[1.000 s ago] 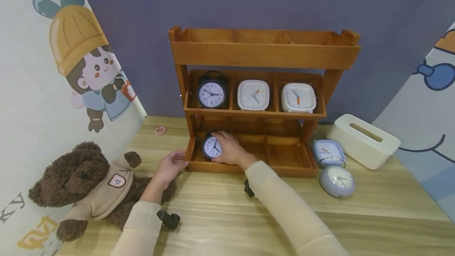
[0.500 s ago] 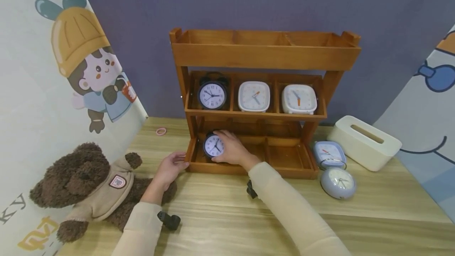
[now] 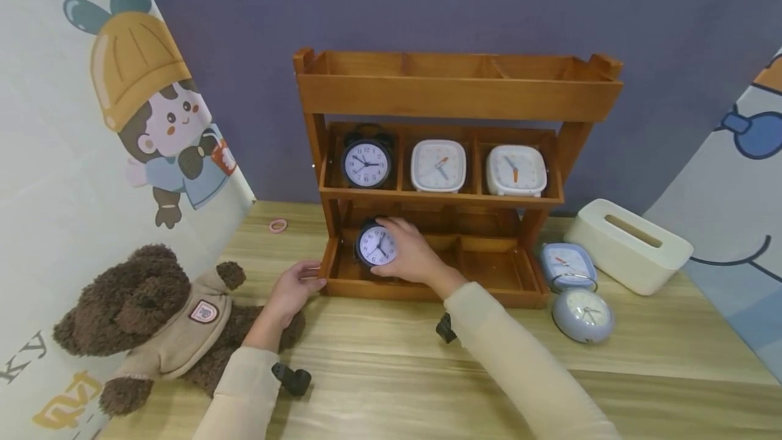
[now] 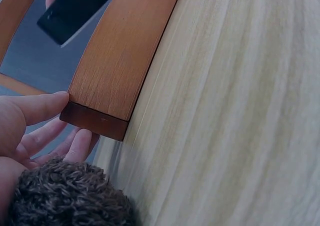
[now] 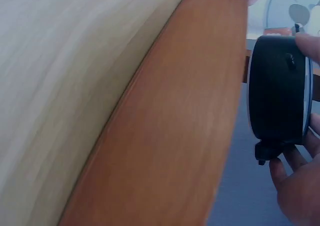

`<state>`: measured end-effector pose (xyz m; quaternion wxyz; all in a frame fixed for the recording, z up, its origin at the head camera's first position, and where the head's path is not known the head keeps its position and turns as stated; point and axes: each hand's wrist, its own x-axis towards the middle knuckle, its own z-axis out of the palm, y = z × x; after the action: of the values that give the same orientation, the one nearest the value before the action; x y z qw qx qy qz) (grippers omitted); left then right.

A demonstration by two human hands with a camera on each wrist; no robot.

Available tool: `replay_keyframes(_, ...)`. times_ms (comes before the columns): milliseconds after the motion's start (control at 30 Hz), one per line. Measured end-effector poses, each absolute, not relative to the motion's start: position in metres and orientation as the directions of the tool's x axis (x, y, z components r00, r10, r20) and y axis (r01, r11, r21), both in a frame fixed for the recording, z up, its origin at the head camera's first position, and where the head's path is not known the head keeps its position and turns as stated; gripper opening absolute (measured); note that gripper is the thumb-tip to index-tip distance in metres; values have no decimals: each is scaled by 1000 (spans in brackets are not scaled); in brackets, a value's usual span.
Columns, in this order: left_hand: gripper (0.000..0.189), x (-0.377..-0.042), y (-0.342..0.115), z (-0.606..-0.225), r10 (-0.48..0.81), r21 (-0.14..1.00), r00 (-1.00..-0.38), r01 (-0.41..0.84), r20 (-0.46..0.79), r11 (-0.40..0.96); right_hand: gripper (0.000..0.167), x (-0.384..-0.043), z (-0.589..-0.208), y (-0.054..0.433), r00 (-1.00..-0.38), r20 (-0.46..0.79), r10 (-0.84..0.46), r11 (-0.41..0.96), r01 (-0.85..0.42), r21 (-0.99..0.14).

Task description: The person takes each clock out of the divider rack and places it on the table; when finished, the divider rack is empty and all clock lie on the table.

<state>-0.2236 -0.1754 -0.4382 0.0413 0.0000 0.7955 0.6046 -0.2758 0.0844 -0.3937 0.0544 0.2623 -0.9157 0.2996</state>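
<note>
My right hand [image 3: 413, 250] grips a round black alarm clock [image 3: 377, 244] with a white dial, thumb low and fingers over its top. The clock is raised in the left compartment of the lowest tier of a brown wooden shelf [image 3: 427, 292]. In the right wrist view, the clock's black casing [image 5: 276, 88] shows side-on, above the shelf's front board [image 5: 165, 116]. My left hand [image 3: 293, 292] holds the shelf's lower left front corner, thumb and fingers about the board's end [image 4: 95, 120]. Behind it, a brown plush bear [image 4: 70, 196] fills the lower edge of the left wrist view.
On the middle tier stand another black alarm clock [image 3: 366, 163] and two white square clocks [image 3: 438, 166]. Right of the shelf are a blue clock [image 3: 569, 262], a grey-blue round clock [image 3: 583, 316] and a cream tissue box [image 3: 629, 246]. A pink ring [image 3: 277, 225] lies back left.
My right hand has shifted right and slightly up with the black alarm clock, away from the compartment's left wall. My left hand stays at the shelf corner.
</note>
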Motion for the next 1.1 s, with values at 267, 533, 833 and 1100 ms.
replay_keyframes(267, 44, -224, -175, -436, 63, 964, -995, -53, -71, 260, 94, -256, -383, 113, -839, 279, -466, 644, -538, -543)
replay_keyframes(533, 45, -224, -176, -436, 61, 963, -995, -57, -76, 262, 92, -229, -374, 149, -830, 245, -501, 639, -546, -542)
replay_keyframes(833, 44, -224, -173, -439, 57, 966, -996, -56, -73, 253, 92, -202, -375, 196, -811, 232, -537, 628, -568, -532)
replay_keyframes(1100, 45, -224, -174, -439, 66, 963, -995, -50, -70, 266, 91, -183, -382, 242, -806, 192, -559, 634, -566, -527)
